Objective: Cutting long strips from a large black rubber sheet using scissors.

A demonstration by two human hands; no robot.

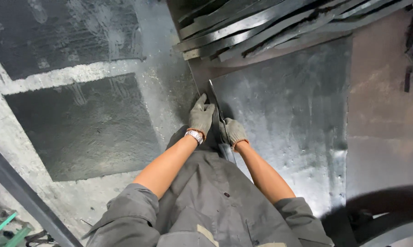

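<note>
Person bent over the floor, both arms reaching down at frame centre. Left hand (201, 115), in a grey knit glove with a wristwatch (194, 135) at the cuff, lies flat with fingers stretched forward, pressing down beside the left side of a cutting tool (217, 110). It grips nothing; likely it is pinning the material so it doesn't shift. Right hand (234, 131), also gloved, is curled closed around the tool's lower part, probably its handle, though what exactly it wraps is hard to see. The tool's thin blade runs up from the hands toward upper centre, lying along the left edge of a large dark shiny sheet (289, 119) that fills the centre-right of the frame. The sheet lies flat on the floor, so a long straight cut can follow its edge.

Stack of long dark strips (261, 25) lies at top centre to top right, just beyond the sheet's far edge, set out of the way. Two dark rectangular patches (85, 126) sit on the concrete floor (14, 137) at left. Grey work shirt (215, 201) fills the bottom centre. Dark beam (19, 192) crosses the lower left.
</note>
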